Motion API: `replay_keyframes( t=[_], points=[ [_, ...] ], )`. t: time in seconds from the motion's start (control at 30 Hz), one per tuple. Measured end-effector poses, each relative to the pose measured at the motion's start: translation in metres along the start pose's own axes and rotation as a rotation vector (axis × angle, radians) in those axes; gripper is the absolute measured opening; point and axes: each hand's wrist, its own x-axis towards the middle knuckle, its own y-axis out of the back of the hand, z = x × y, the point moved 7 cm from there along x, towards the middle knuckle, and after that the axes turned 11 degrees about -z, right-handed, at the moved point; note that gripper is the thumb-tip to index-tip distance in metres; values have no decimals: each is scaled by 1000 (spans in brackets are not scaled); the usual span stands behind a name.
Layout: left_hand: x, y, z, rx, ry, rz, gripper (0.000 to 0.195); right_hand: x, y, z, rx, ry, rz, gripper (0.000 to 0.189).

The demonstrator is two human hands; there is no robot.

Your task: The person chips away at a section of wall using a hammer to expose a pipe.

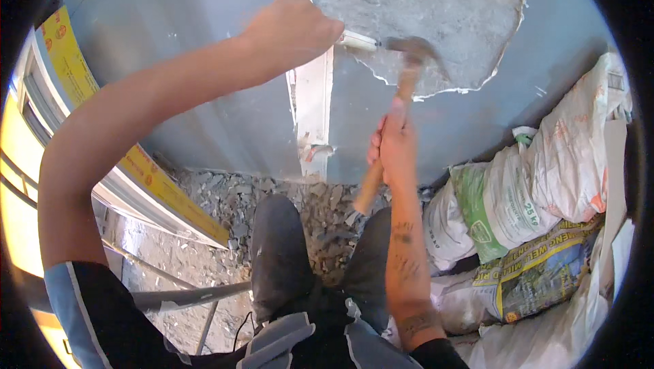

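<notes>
My left hand (299, 31) is closed around a white-handled tool (357, 41), probably a chisel, held sideways against the wall at the upper middle. Its far end lies beside the head of a claw hammer (415, 51), which is blurred. Gripping the hammer's wooden handle partway down is my right hand (398, 149). Behind both hands stands a grey painted wall (230, 123), with a jagged patch of bare cement (449, 11) where the surface layer is gone. A white vertical strip (314, 98) runs down the wall below my left hand.
Broken chips (327, 215) cover the floor along the wall's foot. Filled sacks (511, 195) are piled at the right. A frame with yellow tape (153, 175) leans at the left, near a dark metal bar (189, 297). A pipe stub (318, 152) protrudes low on the strip.
</notes>
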Motion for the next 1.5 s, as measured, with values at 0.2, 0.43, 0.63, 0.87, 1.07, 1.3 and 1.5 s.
replay_keyframes(
  t=[0.2, 0.43, 0.63, 0.87, 1.07, 1.3, 1.5],
  points=[
    [3, -2, 2, 64, -29, -2, 9, -10, 72, -46, 411, 81, 92, 56],
    [4, 3, 6, 110, -39, 1, 10, 3, -9, 36, 259, -304, -178, 55],
    [6, 3, 4, 56, -7, -60, 9, 3, 53, 6, -93, -211, -71, 52],
    [6, 1, 5, 47, -10, -37, 9, 5, -17, 29, -98, -353, -315, 58],
    [6, 8, 7, 51, -26, -32, 8, -7, 32, 4, 144, -276, -171, 61],
    [10, 6, 9, 54, -43, -60, 13, -3, 3, 8, 273, -74, 112, 63],
    [13, 10, 10, 27, -15, -72, 17, -8, 19, -19, 121, -206, -204, 66]
  ],
)
